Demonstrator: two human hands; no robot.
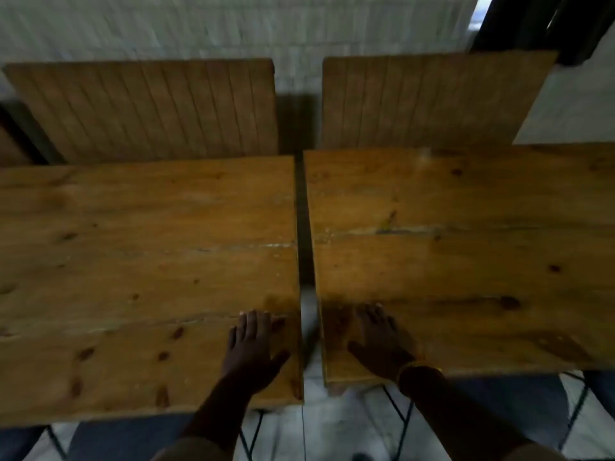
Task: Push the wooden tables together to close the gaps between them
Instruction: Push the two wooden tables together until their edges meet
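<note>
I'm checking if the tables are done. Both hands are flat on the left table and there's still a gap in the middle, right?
Not quite. The head view shows one hand on each table: the left hand on the left table, the right hand on the right table. The gap between them is still open.

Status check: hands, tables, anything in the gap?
Left hand flat on left table, right hand flat on right table. Gap between them open. Nothing seen blocking it.

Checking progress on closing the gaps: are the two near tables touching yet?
Apart. The head view shows a dark strip of floor between the left table and the right table along their whole facing edges.
</note>
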